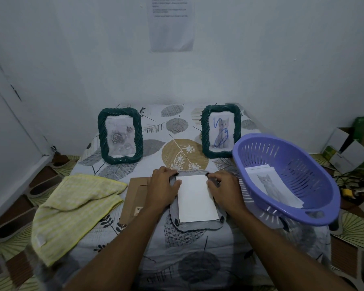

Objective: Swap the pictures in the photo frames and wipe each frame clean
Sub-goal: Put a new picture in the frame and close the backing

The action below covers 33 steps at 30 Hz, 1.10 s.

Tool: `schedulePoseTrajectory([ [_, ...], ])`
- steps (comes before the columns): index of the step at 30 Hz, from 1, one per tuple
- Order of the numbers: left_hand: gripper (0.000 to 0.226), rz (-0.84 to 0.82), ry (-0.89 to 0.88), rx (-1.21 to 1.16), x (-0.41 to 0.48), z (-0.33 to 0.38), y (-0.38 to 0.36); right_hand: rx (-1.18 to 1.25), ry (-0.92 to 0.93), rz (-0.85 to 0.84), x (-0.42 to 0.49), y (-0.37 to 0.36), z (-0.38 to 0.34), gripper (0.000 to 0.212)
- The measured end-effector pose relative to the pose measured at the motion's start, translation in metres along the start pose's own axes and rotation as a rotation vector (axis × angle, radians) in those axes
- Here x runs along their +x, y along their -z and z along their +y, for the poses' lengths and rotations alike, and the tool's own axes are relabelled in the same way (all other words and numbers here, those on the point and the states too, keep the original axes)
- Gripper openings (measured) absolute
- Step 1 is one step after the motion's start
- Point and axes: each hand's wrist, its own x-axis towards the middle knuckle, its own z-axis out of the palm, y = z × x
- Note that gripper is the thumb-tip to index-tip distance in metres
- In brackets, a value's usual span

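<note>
head view: our left fingers (175,184) and right fingers (213,175) grip the face-down frame (198,227), seating its white sheet (195,198); next, likely, the brown backing (135,198) left of them goes on.

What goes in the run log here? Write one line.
picture swap | left hand: holds face-down frame top corner | right hand: holds other top corner | white sheet: in frame | backing board: beside it

One wide-angle head camera faces forward and down onto a cloth-covered table (185,152) against a white wall (261,59). It sits close, left hand (163,185) and right hand (223,190) near mid-picture.
</note>
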Motion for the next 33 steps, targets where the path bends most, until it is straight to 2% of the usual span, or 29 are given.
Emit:
schedulePoseTrajectory([
  [12,0.033,-0.006,0.001,-0.026,-0.001,-0.002,0.0,0.049,0.003,0.006,0.0,0.001,0.0,0.023],
  [18,0.032,-0.01,0.002,-0.036,-0.002,-0.001,0.001,-0.052,0.043,-0.092,0.008,0.003,-0.001,0.03],
  [25,0.033,-0.004,0.003,-0.033,-0.002,0.001,0.002,-0.073,0.069,-0.032,0.007,0.003,0.001,0.027],
  [33,0.034,-0.017,0.014,-0.042,-0.002,0.001,0.001,-0.036,0.053,-0.036,0.006,0.002,0.004,0.03],
])
